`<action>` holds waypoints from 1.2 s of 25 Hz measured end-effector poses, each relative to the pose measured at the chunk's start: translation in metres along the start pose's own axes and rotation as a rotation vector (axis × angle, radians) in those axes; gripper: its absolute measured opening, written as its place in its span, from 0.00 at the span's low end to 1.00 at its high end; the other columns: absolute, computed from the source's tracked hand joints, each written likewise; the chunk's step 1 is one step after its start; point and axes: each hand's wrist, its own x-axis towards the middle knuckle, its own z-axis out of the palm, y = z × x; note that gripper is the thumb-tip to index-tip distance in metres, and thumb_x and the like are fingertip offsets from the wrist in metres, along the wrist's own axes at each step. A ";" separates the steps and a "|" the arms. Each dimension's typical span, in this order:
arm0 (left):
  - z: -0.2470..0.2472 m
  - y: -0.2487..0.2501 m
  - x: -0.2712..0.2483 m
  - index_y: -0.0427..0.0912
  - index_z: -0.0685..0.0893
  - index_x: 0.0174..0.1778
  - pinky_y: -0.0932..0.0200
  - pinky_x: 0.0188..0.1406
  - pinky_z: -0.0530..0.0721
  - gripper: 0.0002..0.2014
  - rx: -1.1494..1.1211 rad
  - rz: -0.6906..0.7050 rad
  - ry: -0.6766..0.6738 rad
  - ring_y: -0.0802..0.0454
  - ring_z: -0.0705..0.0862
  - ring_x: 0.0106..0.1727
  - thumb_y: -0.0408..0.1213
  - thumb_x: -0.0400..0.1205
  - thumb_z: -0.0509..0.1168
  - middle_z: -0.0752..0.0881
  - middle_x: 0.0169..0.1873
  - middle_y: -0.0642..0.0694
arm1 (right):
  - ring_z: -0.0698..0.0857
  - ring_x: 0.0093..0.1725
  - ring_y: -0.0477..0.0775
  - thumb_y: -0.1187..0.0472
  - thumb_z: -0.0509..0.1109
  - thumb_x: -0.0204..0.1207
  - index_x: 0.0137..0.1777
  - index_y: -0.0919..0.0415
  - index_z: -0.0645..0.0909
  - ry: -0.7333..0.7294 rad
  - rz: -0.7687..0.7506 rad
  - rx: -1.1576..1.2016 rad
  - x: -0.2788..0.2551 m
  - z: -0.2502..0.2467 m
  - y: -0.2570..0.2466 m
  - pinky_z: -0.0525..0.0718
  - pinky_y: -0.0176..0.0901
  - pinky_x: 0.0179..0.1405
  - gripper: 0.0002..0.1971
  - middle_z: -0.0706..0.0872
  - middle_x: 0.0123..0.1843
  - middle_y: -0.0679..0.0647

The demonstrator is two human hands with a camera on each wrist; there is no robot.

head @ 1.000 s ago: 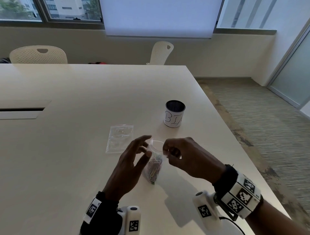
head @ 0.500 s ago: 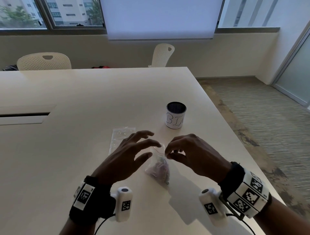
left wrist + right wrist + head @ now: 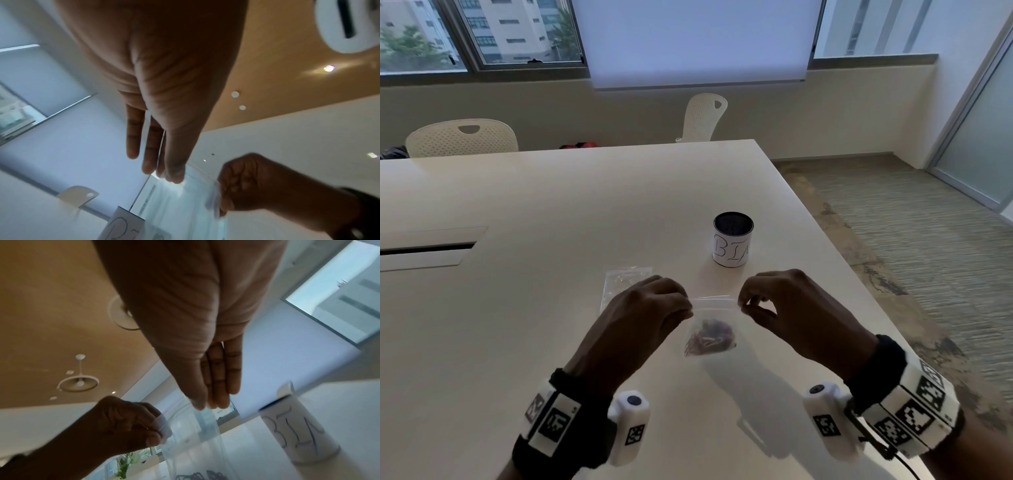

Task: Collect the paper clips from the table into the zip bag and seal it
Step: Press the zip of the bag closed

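A small clear zip bag [image 3: 714,313] hangs just above the table between both hands, its top strip stretched level. Coloured paper clips [image 3: 710,337] sit bunched in its bottom. My left hand [image 3: 686,310] pinches the strip's left end, and my right hand [image 3: 743,306] pinches the right end. In the left wrist view the left hand [image 3: 170,175] holds the bag [image 3: 185,199] between thumb and fingertips, with the right hand [image 3: 224,196] gripping the far edge. In the right wrist view the right hand [image 3: 207,405] pinches the bag [image 3: 197,431] from above; the left hand [image 3: 158,430] grips its other corner.
A second, flat clear bag [image 3: 621,282] lies on the table behind my left hand. A dark mesh cup with a white label [image 3: 732,243] stands further back. The table's right edge [image 3: 859,284] runs close to my right hand. A cable slot [image 3: 428,248] is at the left.
Both hands have moved apart to the bag's two top corners and pulled the opening flat. The bag now hangs square between them instead of bunched.
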 end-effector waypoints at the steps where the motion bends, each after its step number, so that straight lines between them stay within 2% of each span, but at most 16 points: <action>1: -0.001 0.008 -0.002 0.47 0.94 0.50 0.54 0.42 0.90 0.04 0.031 -0.001 0.013 0.58 0.89 0.47 0.39 0.82 0.75 0.92 0.48 0.55 | 0.88 0.43 0.42 0.58 0.78 0.80 0.50 0.52 0.89 0.015 -0.005 -0.043 -0.003 -0.003 -0.003 0.87 0.37 0.45 0.02 0.93 0.48 0.45; 3: -0.003 0.018 -0.007 0.47 0.94 0.53 0.53 0.40 0.90 0.06 0.019 -0.008 0.047 0.57 0.91 0.45 0.36 0.82 0.76 0.94 0.46 0.55 | 0.88 0.45 0.40 0.54 0.79 0.79 0.49 0.51 0.88 0.006 -0.003 0.002 -0.010 -0.008 -0.006 0.86 0.36 0.46 0.04 0.93 0.49 0.43; 5: -0.005 0.022 -0.014 0.49 0.95 0.53 0.57 0.42 0.89 0.06 -0.099 -0.043 0.113 0.61 0.91 0.46 0.35 0.82 0.76 0.93 0.45 0.59 | 0.90 0.48 0.38 0.54 0.80 0.78 0.48 0.53 0.90 -0.027 0.007 0.169 -0.017 -0.014 -0.005 0.84 0.27 0.43 0.05 0.94 0.48 0.42; 7: -0.005 0.026 -0.021 0.54 0.94 0.52 0.66 0.47 0.86 0.08 -0.294 -0.186 0.163 0.61 0.91 0.48 0.37 0.80 0.78 0.93 0.42 0.61 | 0.92 0.48 0.37 0.56 0.80 0.77 0.48 0.56 0.91 -0.046 0.037 0.320 -0.023 -0.019 -0.003 0.82 0.21 0.41 0.05 0.95 0.45 0.42; 8: -0.003 0.028 -0.024 0.57 0.93 0.53 0.69 0.49 0.84 0.10 -0.397 -0.275 0.167 0.59 0.91 0.49 0.38 0.79 0.79 0.93 0.42 0.60 | 0.93 0.48 0.38 0.57 0.81 0.77 0.47 0.56 0.91 -0.050 0.055 0.374 -0.025 -0.019 -0.001 0.83 0.22 0.43 0.04 0.95 0.44 0.42; 9: 0.001 0.030 -0.026 0.59 0.92 0.55 0.71 0.52 0.83 0.13 -0.502 -0.354 0.154 0.57 0.92 0.51 0.38 0.78 0.79 0.94 0.42 0.58 | 0.93 0.47 0.41 0.59 0.81 0.77 0.47 0.56 0.90 -0.051 0.070 0.412 -0.026 -0.016 0.003 0.87 0.26 0.47 0.03 0.95 0.44 0.43; 11: 0.018 0.030 -0.030 0.57 0.92 0.57 0.65 0.58 0.85 0.15 -0.711 -0.465 0.119 0.55 0.93 0.51 0.35 0.79 0.79 0.94 0.43 0.51 | 0.94 0.45 0.46 0.61 0.82 0.77 0.45 0.57 0.89 -0.057 0.103 0.464 -0.027 -0.005 0.013 0.92 0.42 0.53 0.03 0.95 0.42 0.47; 14: 0.042 0.028 -0.030 0.52 0.93 0.57 0.60 0.56 0.86 0.13 -0.901 -0.584 0.056 0.54 0.93 0.50 0.33 0.79 0.78 0.94 0.45 0.45 | 0.94 0.44 0.51 0.64 0.81 0.77 0.45 0.60 0.88 -0.064 0.135 0.498 -0.026 0.015 0.026 0.92 0.56 0.53 0.04 0.95 0.42 0.52; 16: 0.053 0.028 -0.025 0.50 0.92 0.59 0.57 0.57 0.90 0.14 -0.983 -0.609 -0.009 0.50 0.93 0.53 0.35 0.78 0.80 0.95 0.49 0.45 | 0.94 0.45 0.53 0.65 0.81 0.77 0.47 0.60 0.87 -0.051 0.150 0.527 -0.026 0.023 0.032 0.92 0.58 0.54 0.05 0.94 0.43 0.55; 18: 0.061 0.028 -0.017 0.44 0.92 0.59 0.57 0.57 0.91 0.15 -1.055 -0.623 -0.018 0.48 0.94 0.53 0.35 0.77 0.81 0.95 0.50 0.44 | 0.93 0.44 0.53 0.65 0.81 0.77 0.52 0.58 0.86 -0.039 0.194 0.580 -0.024 0.028 0.034 0.93 0.54 0.53 0.08 0.94 0.44 0.55; 21: 0.071 0.024 -0.008 0.37 0.94 0.51 0.58 0.46 0.88 0.08 -1.078 -0.641 0.041 0.49 0.91 0.42 0.32 0.77 0.79 0.94 0.40 0.38 | 0.92 0.44 0.49 0.63 0.81 0.77 0.59 0.56 0.86 -0.061 0.269 0.702 -0.020 0.038 0.033 0.90 0.43 0.48 0.13 0.93 0.45 0.53; 25: 0.076 0.018 -0.010 0.37 0.95 0.47 0.57 0.43 0.87 0.05 -1.057 -0.639 0.064 0.49 0.89 0.38 0.32 0.77 0.79 0.94 0.36 0.37 | 0.93 0.49 0.61 0.61 0.81 0.77 0.53 0.60 0.90 -0.033 0.279 0.764 -0.016 0.058 0.029 0.91 0.50 0.53 0.07 0.95 0.47 0.58; 26: 0.076 0.018 -0.010 0.39 0.95 0.47 0.56 0.43 0.88 0.05 -1.047 -0.633 0.064 0.49 0.90 0.38 0.32 0.78 0.79 0.94 0.36 0.38 | 0.93 0.47 0.60 0.61 0.81 0.77 0.51 0.61 0.91 -0.010 0.282 0.787 -0.015 0.062 0.029 0.91 0.50 0.52 0.06 0.95 0.46 0.59; 29: 0.078 0.016 -0.012 0.39 0.96 0.48 0.56 0.43 0.89 0.05 -1.028 -0.621 0.072 0.49 0.90 0.38 0.33 0.78 0.79 0.94 0.36 0.39 | 0.93 0.45 0.49 0.63 0.81 0.77 0.49 0.63 0.91 0.028 0.279 0.813 -0.015 0.069 0.030 0.91 0.41 0.50 0.05 0.95 0.44 0.56; 30: 0.079 0.016 -0.013 0.39 0.96 0.48 0.56 0.42 0.89 0.05 -1.031 -0.617 0.075 0.49 0.91 0.38 0.33 0.78 0.79 0.94 0.36 0.39 | 0.93 0.45 0.50 0.63 0.81 0.77 0.49 0.63 0.91 0.029 0.275 0.816 -0.015 0.069 0.030 0.91 0.41 0.50 0.05 0.95 0.45 0.56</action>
